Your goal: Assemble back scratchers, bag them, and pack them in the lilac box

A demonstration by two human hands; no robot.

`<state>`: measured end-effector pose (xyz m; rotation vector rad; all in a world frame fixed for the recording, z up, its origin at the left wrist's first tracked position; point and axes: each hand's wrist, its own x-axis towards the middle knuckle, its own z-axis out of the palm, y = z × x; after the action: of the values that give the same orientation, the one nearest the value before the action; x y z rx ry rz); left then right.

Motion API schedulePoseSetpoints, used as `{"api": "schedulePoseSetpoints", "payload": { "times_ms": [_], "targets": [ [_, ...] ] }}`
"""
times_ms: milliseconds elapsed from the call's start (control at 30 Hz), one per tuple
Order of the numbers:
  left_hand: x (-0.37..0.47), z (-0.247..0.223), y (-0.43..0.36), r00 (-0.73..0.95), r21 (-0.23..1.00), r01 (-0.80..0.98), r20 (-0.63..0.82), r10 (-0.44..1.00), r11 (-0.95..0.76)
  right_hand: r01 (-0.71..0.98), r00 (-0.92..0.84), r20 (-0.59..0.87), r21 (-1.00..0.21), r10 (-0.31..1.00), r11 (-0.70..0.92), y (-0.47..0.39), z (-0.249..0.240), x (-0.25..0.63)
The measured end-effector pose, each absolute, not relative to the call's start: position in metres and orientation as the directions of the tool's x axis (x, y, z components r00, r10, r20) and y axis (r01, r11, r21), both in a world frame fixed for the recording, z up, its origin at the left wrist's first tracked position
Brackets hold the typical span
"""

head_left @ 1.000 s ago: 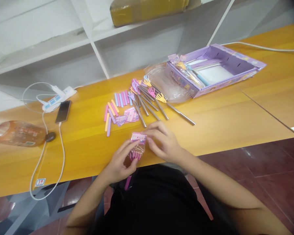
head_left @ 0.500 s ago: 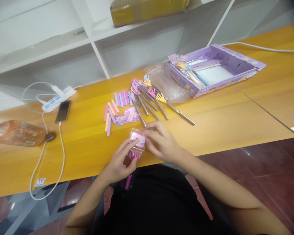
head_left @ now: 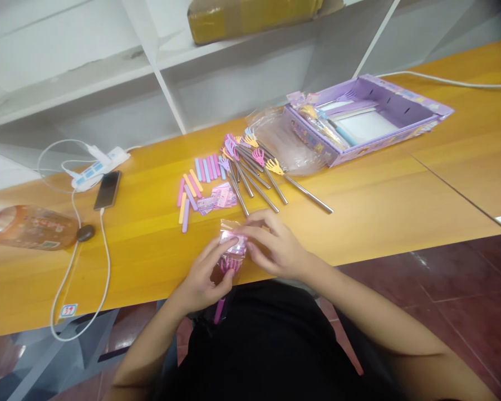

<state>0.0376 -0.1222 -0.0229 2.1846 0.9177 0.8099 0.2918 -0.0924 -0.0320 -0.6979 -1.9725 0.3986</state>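
At the table's front edge, my left hand [head_left: 209, 273] grips a clear plastic packet [head_left: 232, 245] with its fingers and thumb. Inside the packet are a pink card and a pink hand-shaped scratcher head [head_left: 230, 264]; a pink handle [head_left: 219, 311] shows below my left hand. My right hand [head_left: 275, 242] pinches the packet's right side near the card. Just beyond lie small printed cards [head_left: 222, 197], coloured sticks [head_left: 191, 184] and a pile of metal rods with hand-shaped heads [head_left: 250, 167].
A purple box [head_left: 384, 139] holding wrapped pieces stands at the back right, beside clear bags [head_left: 288, 142]. To the left are a phone [head_left: 107, 190], a power strip [head_left: 101, 169], white cables and an orange bottle [head_left: 33, 227]. Shelves rise behind the table.
The card has shifted slightly down in the packet, towards the scratcher head. My right hand has moved slightly; my left hand keeps its hold.
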Motion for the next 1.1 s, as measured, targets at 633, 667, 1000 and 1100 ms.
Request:
{"api": "schedulePoseSetpoints", "payload": {
  "times_ms": [633, 667, 1000, 1100],
  "targets": [
    [0.039, -0.032, -0.121, 0.592, 0.757, 0.334, 0.296, 0.749, -0.562, 0.029, -0.35, 0.512, -0.831, 0.785, 0.556, -0.089, -0.018, 0.296],
    [0.038, -0.033, -0.122, 0.587, 0.763, 0.338, 0.286, 0.757, -0.551, 0.012, -0.366, 0.503, -0.838, 0.783, 0.545, -0.09, -0.018, 0.296],
    [0.039, -0.037, -0.124, 0.57, 0.827, 0.322, 0.219, 0.792, -0.46, -0.009, -0.256, 0.446, -0.888, 0.858, 0.459, -0.094, -0.031, 0.29],
    [0.038, -0.041, -0.125, 0.56, 0.845, 0.313, 0.205, 0.803, -0.434, 0.013, -0.221, 0.459, -0.881, 0.861, 0.473, -0.095, -0.033, 0.288]
  ]
}}
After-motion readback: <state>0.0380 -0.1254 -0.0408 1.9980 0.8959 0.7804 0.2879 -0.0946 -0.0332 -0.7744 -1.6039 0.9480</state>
